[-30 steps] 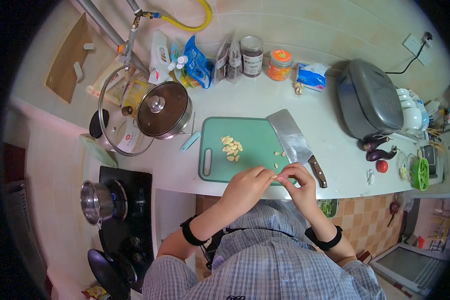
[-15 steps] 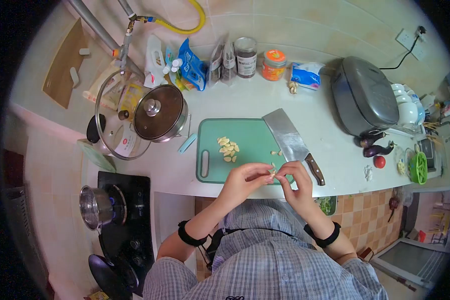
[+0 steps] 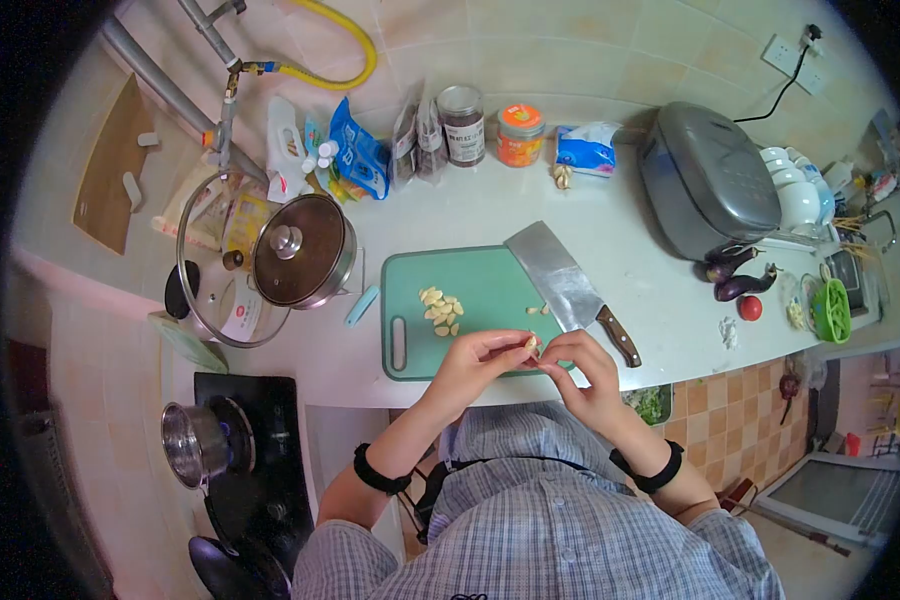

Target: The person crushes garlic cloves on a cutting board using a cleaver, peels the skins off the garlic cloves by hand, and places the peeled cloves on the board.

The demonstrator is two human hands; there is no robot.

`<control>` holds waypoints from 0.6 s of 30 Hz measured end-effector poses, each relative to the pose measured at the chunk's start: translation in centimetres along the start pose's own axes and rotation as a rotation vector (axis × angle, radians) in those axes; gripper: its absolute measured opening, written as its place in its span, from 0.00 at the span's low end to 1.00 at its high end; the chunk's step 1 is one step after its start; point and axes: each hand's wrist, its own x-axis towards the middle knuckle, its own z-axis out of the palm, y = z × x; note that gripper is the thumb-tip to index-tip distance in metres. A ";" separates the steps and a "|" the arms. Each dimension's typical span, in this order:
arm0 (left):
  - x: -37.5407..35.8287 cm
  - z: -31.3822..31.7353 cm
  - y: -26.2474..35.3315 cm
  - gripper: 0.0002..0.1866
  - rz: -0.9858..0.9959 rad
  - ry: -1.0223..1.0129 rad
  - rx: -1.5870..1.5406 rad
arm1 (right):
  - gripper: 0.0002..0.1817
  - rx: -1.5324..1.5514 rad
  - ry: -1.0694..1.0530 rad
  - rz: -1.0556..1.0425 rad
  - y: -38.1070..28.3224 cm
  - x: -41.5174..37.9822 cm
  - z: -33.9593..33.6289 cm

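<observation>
My left hand [image 3: 478, 364] pinches a garlic clove [image 3: 532, 342] between thumb and fingertips, over the near edge of the green cutting board [image 3: 480, 263]. Thumb and forefinger of my right hand [image 3: 588, 376] are closed together at the clove's lower end; whether they grip flesh or skin is too small to see. A pile of pale peeled garlic cloves [image 3: 442, 308] lies left of centre on the board, and a few more pieces [image 3: 537, 310] sit near its right side. The cleaver [image 3: 555, 272] rests with its blade over the board's right edge, its brown handle beside my right hand.
Left of the board are a light-blue peeler-like tool [image 3: 362, 306] and a lidded pot [image 3: 305, 250]. A saucepan [image 3: 192, 446] stands on the stove. Behind are jars [image 3: 521, 136], bags and a garlic head [image 3: 563, 177]. A grey cooker [image 3: 710, 180], eggplants [image 3: 745, 283] and a tomato [image 3: 750, 308] are right.
The view has shifted, so the counter things sit slightly further left. Both hands stay together at the clove, with the fingers slightly repositioned and more of the clove showing.
</observation>
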 end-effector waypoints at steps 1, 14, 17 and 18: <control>0.0 0.0 0.1 0.13 0.000 -0.002 0.002 | 0.09 0.017 -0.016 -0.007 0.1 0.0 -0.2; 0.4 0.9 0.7 0.09 0.236 0.094 0.418 | 0.16 0.276 0.051 0.300 0.1 1.3 -0.2; 0.2 1.2 0.9 0.09 0.297 0.112 0.549 | 0.16 0.402 0.033 0.398 0.3 1.2 -0.5; 0.2 1.2 1.0 0.08 0.336 0.112 0.630 | 0.16 0.401 0.034 0.399 0.3 1.3 -0.7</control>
